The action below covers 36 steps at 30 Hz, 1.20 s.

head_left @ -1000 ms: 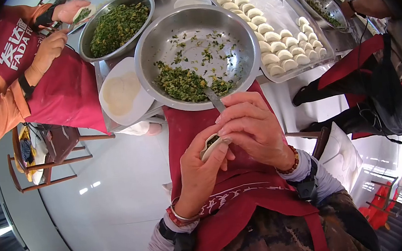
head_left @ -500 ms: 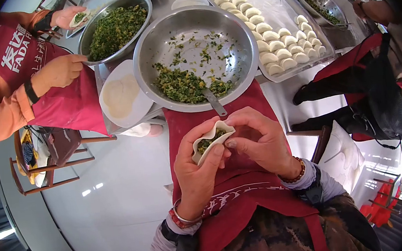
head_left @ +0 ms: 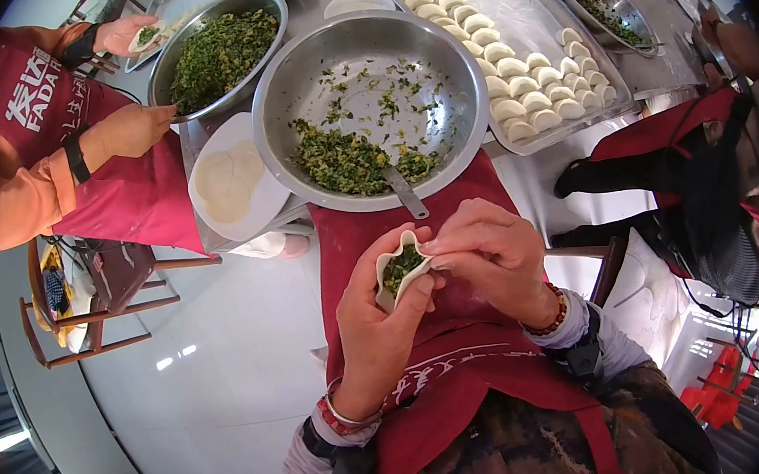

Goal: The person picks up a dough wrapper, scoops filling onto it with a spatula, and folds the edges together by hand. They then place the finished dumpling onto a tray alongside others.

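Observation:
An unsealed dumpling [head_left: 402, 269], a pale dough wrapper folded around chopped green filling, sits in the fingers of my left hand [head_left: 376, 317]. My right hand [head_left: 487, 260] pinches the wrapper's right edge between thumb and fingers. The top of the wrapper gapes, so the filling shows. Just beyond my hands stands a large steel bowl [head_left: 274, 146] with green filling [head_left: 343, 159] heaped on its near side. A metal spoon handle [head_left: 407, 195] sticks out over the bowl's near rim. Left of the bowl, round wrappers [head_left: 228, 184] lie on a white plate [head_left: 269, 191].
Rows of finished dumplings [head_left: 510, 68] rest on a metal tray [head_left: 622, 106] at the right. On the left, a co-worker's hand [head_left: 129, 130] reaches to another filling bowl [head_left: 280, 23]. A person [head_left: 670, 157] stands at the right. A wooden chair [head_left: 113, 277] is at lower left.
The dumpling has turned more upright in my fingers and its right edge is pinched by my right hand. The co-worker's hand at left has moved toward their bowl.

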Each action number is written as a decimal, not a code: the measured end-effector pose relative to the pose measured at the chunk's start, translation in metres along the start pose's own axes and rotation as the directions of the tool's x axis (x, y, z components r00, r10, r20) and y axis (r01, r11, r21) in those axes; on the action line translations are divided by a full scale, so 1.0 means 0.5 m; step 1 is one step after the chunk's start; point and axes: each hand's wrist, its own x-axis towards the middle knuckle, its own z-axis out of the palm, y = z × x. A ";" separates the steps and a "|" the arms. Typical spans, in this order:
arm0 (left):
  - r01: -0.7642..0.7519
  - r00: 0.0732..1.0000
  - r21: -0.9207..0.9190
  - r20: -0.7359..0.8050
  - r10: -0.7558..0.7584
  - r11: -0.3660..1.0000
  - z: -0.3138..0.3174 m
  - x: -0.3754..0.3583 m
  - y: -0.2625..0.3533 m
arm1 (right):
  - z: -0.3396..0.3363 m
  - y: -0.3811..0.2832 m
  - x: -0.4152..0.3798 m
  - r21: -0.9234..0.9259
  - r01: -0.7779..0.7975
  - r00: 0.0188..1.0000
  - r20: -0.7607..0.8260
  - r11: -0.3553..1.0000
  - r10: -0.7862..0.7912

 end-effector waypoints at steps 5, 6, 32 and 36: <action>-0.037 0.999 0.067 0.007 0.036 0.997 0.001 -0.001 0.001 | 0.019 -0.009 -0.013 0.206 -0.178 0.975 -0.096 0.962 0.201; -0.033 0.999 0.058 0.011 0.033 0.998 0.004 0.000 0.003 | 0.020 -0.004 -0.016 0.181 -0.141 0.981 -0.107 0.973 0.162; 0.057 0.995 0.045 0.074 -0.060 0.997 0.008 -0.015 0.013 | -0.005 -0.029 -0.008 0.058 -0.150 0.985 -0.079 0.987 0.154; 0.005 0.993 0.142 0.113 -0.021 0.990 0.008 -0.014 0.011 | -0.009 -0.012 -0.006 -0.077 0.057 0.995 -0.078 0.995 -0.063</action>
